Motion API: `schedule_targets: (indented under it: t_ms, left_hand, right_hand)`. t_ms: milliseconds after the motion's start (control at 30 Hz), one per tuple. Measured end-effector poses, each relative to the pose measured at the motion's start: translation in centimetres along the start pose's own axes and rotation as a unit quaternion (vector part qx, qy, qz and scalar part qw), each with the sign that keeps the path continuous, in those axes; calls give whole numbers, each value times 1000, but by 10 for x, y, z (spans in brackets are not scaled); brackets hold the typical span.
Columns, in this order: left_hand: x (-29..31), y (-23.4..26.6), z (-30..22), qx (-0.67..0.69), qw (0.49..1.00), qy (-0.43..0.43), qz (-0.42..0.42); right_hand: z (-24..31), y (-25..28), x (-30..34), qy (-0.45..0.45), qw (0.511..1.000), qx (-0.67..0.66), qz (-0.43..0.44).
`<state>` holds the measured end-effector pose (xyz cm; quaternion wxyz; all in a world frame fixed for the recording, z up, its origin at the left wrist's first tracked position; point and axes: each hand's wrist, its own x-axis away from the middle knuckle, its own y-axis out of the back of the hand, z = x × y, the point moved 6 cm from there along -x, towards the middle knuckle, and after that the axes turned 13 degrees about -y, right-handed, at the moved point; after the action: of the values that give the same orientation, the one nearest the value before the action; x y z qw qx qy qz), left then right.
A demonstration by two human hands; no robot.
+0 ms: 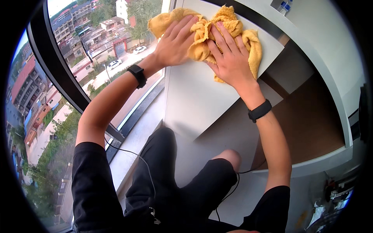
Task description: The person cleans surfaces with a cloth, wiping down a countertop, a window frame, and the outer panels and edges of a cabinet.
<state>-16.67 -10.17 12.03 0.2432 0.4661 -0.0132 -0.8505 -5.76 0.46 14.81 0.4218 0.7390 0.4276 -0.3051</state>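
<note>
A crumpled yellow cloth (pixel 200 30) lies bunched on a white panel (pixel 202 95) at the top middle. My left hand (pixel 176 44) rests on its left part, fingers stretched out and pointing away. On the cloth's right part, my right hand (pixel 229 58) lies flat with its fingers spread. Folds of cloth stick up between the two hands and past the right fingertips. Both hands press from above, and neither has its fingers wrapped round the cloth. What lies under the cloth is hidden.
A large window with a dark frame (pixel 58 66) stands along the left, its pale sill (pixel 134 139) below. On the right is a white-edged cabinet with a brown inside (pixel 311 120). A plastic bottle (pixel 284 7) stands at the upper right. Thin black cables (pixel 149 171) hang by my knees.
</note>
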Motion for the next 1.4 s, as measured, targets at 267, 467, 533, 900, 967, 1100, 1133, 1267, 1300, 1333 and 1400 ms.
schedule_targets:
  t_ms: [267,467,533,900,967,1100,1133,1267,1300,1333,1400]
  left_hand:
    - [146,-49,-105,192,941,-88,264]
    - [101,-31,-113,80,965,-127,216]
    - [64,-30,-85,28,983,-120,134]
    - [-39,-30,-60,16,998,-45,-34]
    - [-13,-41,-80,92,995,-30,-11]
    - [49,-60,-119,60,992,-112,22]
    - [71,-74,-132,58,989,-97,93]
    - [140,-88,-172,158,951,-137,226]
    - [159,-95,-181,249,911,-119,307]
    - [171,-98,-185,253,908,-113,315]
    - [201,-118,-216,528,732,-52,428]
  right_hand:
    - [59,-53,155,153,965,-89,194]
    - [40,-28,151,153,977,-1,150]
    - [12,-4,108,98,990,32,93]
    - [-46,29,39,16,990,126,-56]
    - [-36,21,60,7,995,83,-47]
    - [-7,-8,133,56,997,59,5]
    - [0,-16,153,76,996,53,17]
    - [44,-44,227,154,983,77,58]
    - [52,-47,240,192,974,97,77]
    - [63,-51,255,231,962,114,95]
    - [74,-67,312,231,950,38,205]
